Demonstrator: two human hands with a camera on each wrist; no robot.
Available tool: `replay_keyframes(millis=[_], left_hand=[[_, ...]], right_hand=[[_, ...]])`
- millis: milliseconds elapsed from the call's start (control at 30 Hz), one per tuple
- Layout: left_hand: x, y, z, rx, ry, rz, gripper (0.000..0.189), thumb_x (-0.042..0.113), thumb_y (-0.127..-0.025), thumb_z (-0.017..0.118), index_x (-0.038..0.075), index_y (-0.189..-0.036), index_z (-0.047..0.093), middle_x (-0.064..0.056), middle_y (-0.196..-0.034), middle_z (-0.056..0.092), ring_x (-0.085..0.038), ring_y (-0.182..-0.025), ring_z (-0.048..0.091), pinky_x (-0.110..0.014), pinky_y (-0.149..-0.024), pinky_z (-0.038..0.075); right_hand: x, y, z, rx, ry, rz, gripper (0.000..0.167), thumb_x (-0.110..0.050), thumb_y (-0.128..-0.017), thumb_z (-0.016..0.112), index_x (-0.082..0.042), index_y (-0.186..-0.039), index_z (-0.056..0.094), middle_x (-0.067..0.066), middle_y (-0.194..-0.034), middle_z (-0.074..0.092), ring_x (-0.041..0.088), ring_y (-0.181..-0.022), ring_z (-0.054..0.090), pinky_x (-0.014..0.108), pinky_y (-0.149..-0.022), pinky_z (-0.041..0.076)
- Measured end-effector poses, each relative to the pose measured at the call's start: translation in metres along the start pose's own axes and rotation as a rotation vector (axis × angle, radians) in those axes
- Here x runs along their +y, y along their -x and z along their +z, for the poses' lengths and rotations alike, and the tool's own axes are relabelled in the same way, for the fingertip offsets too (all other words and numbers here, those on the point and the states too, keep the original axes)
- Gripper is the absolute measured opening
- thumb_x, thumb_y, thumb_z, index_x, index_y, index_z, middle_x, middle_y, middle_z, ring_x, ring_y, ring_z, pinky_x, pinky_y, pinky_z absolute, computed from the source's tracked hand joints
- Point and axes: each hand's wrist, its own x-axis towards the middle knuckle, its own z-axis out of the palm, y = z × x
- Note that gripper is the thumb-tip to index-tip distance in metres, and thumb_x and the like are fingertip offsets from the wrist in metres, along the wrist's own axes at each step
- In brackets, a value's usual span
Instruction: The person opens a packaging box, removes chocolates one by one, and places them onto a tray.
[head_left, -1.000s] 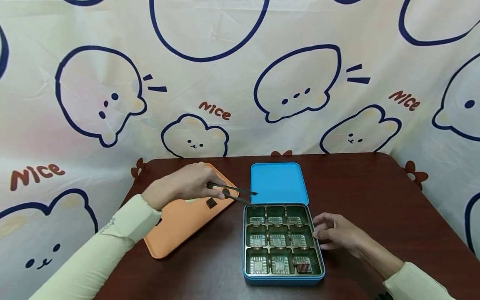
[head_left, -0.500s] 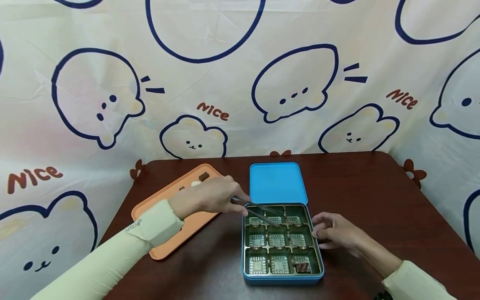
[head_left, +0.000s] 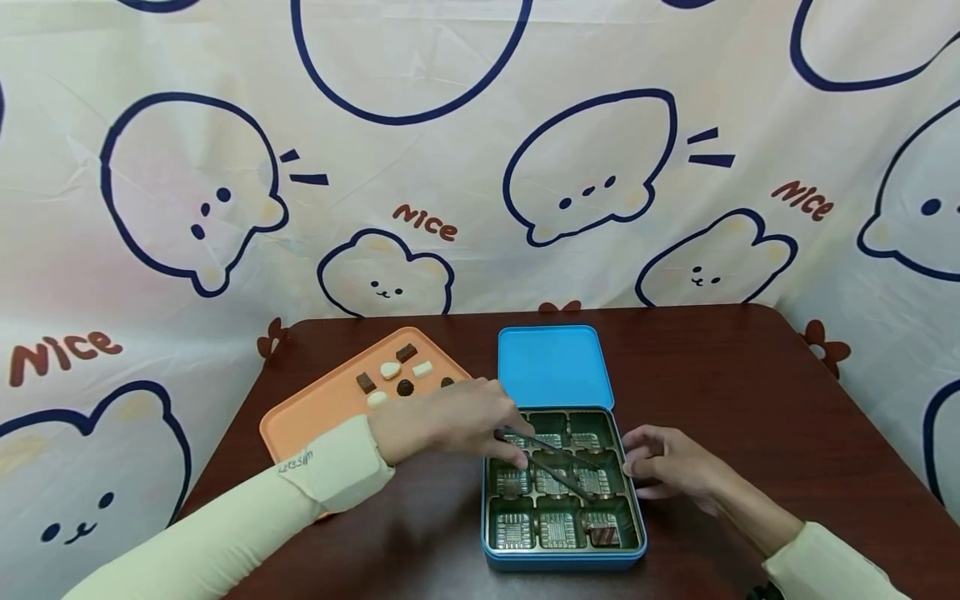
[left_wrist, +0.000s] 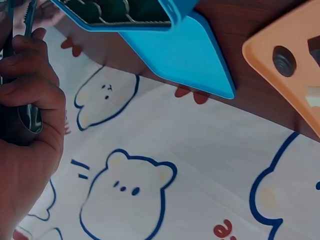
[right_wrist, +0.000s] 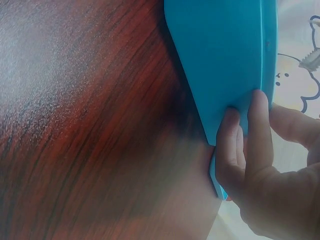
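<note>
In the head view my left hand [head_left: 465,421] grips dark tongs [head_left: 553,477] above the blue tin [head_left: 566,562]. The tongs' tips are apart over the tin's right-hand compartments; I cannot see anything held between them. In the left wrist view, the left hand [left_wrist: 30,95] is curled round the tongs' handle. A brown chocolate piece [head_left: 604,536] lies in the front right compartment of the gold divided insert. My right hand [head_left: 675,467] touches the tin's right side; in the right wrist view its fingertips [right_wrist: 258,100] press on the outer wall.
The tin's blue lid [head_left: 557,367] lies hinged back behind it. On the left an orange tray [head_left: 300,421] carries several white and dark chocolates, partly covered by my left arm. A patterned cloth [head_left: 480,167] hangs behind the brown table [head_left: 697,358].
My left hand has moved right and toward me with the tongs, from beside the tray to over the tin, uncovering chocolates on the tray. The right hand has stayed at the tin.
</note>
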Motion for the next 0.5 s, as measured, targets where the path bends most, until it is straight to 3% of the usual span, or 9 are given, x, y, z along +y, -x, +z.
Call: replay_keyframes(millis=[167,267,433,500], left_hand=[[0.010,-0.002,0.004,-0.015,-0.019,0.030,0.045,0.044,-0.094,0.066,0.017,-0.130,0.068,0.006,-0.064,0.062,0.000,-0.044,0.033,-0.017,-0.047,0.029],[0.016,-0.005,0.006,-0.008,-0.044,0.059,0.046,0.045,-0.093,0.066,0.017,-0.129,0.068,0.006,-0.071,0.068,0.001,-0.043,0.029,-0.014,-0.049,0.031],[0.024,-0.010,0.008,-0.023,-0.070,0.077,0.043,0.046,-0.093,0.066,0.018,-0.126,0.071,0.006,-0.107,0.075,0.008,-0.052,0.053,-0.009,-0.058,0.044],[0.026,-0.012,0.008,-0.035,-0.084,0.075,0.041,0.046,-0.093,0.066,0.019,-0.125,0.071,0.006,-0.111,0.074,0.008,-0.056,0.059,-0.009,-0.060,0.047]], right_hand=[[-0.001,0.001,0.001,-0.004,0.000,-0.009,0.044,0.000,-0.093,0.059,0.011,-0.133,0.044,0.016,-0.103,0.062,0.021,-0.090,0.065,0.042,-0.075,0.059],[-0.001,0.001,0.001,-0.009,0.002,-0.011,0.044,0.000,-0.093,0.060,0.011,-0.133,0.044,0.016,-0.104,0.061,0.020,-0.089,0.065,0.043,-0.075,0.059],[-0.002,0.001,0.000,-0.013,0.002,-0.009,0.045,0.000,-0.093,0.060,0.011,-0.134,0.044,0.016,-0.104,0.061,0.019,-0.089,0.066,0.042,-0.074,0.059],[-0.002,0.001,0.000,-0.013,-0.003,-0.009,0.045,0.000,-0.093,0.060,0.011,-0.133,0.044,0.016,-0.104,0.061,0.020,-0.089,0.066,0.042,-0.075,0.059]])
